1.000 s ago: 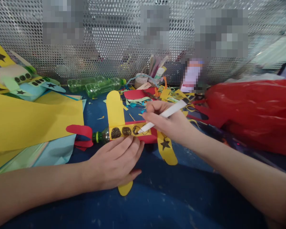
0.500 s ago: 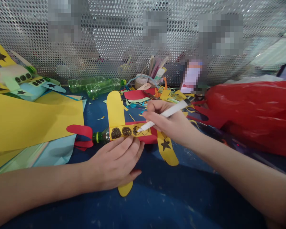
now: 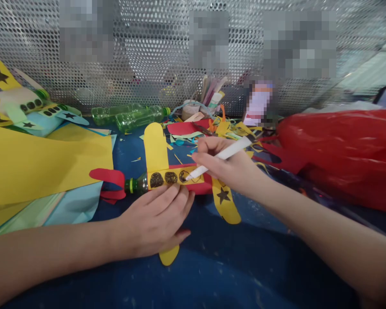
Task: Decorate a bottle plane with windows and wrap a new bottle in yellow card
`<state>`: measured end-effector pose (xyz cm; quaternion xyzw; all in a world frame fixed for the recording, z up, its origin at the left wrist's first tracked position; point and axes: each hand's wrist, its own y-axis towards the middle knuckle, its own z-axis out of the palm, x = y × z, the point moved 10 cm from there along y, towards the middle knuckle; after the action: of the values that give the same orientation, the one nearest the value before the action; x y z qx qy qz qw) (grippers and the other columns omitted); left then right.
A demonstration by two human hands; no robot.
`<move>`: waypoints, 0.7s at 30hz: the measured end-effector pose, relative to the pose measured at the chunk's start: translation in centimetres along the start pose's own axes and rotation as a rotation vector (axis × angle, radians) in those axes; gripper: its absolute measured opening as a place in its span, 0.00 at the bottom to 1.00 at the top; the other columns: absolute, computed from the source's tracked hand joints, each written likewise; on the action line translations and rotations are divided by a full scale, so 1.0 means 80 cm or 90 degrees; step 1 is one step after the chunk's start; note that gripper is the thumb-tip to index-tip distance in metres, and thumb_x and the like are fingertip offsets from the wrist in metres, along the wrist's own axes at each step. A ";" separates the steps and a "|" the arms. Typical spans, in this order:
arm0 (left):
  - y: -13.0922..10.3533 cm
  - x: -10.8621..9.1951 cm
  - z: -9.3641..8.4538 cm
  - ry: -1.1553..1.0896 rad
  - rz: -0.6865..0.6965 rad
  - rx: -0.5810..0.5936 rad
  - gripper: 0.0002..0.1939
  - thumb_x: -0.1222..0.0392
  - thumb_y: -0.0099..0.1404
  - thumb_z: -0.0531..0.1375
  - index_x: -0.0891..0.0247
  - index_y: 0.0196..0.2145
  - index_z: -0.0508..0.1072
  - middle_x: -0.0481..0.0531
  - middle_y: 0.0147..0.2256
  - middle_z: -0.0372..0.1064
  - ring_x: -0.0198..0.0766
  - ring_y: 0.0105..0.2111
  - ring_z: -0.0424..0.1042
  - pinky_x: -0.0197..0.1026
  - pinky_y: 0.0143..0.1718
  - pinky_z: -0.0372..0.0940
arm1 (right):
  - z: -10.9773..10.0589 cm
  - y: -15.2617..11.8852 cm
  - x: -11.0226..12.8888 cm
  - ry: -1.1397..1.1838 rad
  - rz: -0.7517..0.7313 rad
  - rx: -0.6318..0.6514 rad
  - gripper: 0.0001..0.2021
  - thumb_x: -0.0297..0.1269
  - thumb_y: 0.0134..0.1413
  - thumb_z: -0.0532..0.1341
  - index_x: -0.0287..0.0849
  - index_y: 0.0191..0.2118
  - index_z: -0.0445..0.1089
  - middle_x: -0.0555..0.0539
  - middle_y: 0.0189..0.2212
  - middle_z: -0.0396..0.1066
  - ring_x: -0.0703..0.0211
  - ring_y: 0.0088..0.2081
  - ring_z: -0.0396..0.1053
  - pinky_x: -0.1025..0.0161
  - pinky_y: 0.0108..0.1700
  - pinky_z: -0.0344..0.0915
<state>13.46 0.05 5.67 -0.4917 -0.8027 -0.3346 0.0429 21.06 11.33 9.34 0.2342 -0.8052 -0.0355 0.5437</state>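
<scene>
A toy airplane made from a green bottle (image 3: 142, 183), wrapped in red paper (image 3: 199, 188) with yellow paper wings (image 3: 156, 146), lies on its side in the middle. My left hand (image 3: 161, 216) curves over its near side and holds it down, covering part of the lower wing. Pinched in my right hand (image 3: 227, 165) is a white marker (image 3: 225, 153) with a black cap on its back end. Its tip touches the third round window on the yellow strip (image 3: 176, 179). Two windows are scribbled black, the third is partly filled, and a fourth is outlined. A black star marks the yellow tail piece (image 3: 225, 201).
Yellow paper sheets (image 3: 51, 159) over pale blue and green ones lie at left, below finished bottle airplanes (image 3: 41, 109). Green bottles (image 3: 141, 116), paper scraps (image 3: 186, 136) and a cup of craft sticks (image 3: 191, 110) sit behind. A red plastic bag (image 3: 341, 150) fills the right, before a perforated metal screen (image 3: 161, 47).
The marker tip has shifted very slightly inside the third window, with a little more black there. My left hand and the airplane stay in place.
</scene>
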 end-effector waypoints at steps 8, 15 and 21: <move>0.000 0.000 0.001 -0.004 0.002 0.003 0.25 0.49 0.69 0.51 0.71 0.54 0.68 0.57 0.51 0.70 0.43 0.53 0.65 0.42 0.54 0.59 | -0.014 0.000 -0.003 0.005 0.015 -0.048 0.16 0.28 0.53 0.57 0.43 0.18 0.53 0.58 0.14 0.51 0.71 0.17 0.47 0.66 0.20 0.45; 0.000 -0.002 0.002 0.004 0.007 0.010 0.26 0.48 0.68 0.52 0.71 0.55 0.68 0.58 0.51 0.69 0.44 0.52 0.65 0.41 0.54 0.60 | -0.008 0.001 -0.004 -0.025 0.013 -0.019 0.16 0.28 0.52 0.58 0.43 0.18 0.54 0.58 0.14 0.52 0.71 0.18 0.48 0.66 0.20 0.45; 0.000 -0.001 0.000 -0.001 0.007 0.007 0.25 0.49 0.68 0.52 0.71 0.54 0.68 0.57 0.50 0.70 0.43 0.52 0.65 0.40 0.53 0.60 | -0.010 0.001 -0.003 -0.021 0.013 -0.026 0.15 0.30 0.53 0.58 0.43 0.18 0.54 0.58 0.13 0.52 0.70 0.18 0.48 0.66 0.20 0.45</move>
<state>13.52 -0.01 5.63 -0.4962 -0.8019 -0.3295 0.0467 21.81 11.67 9.48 0.2144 -0.8154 -0.0499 0.5355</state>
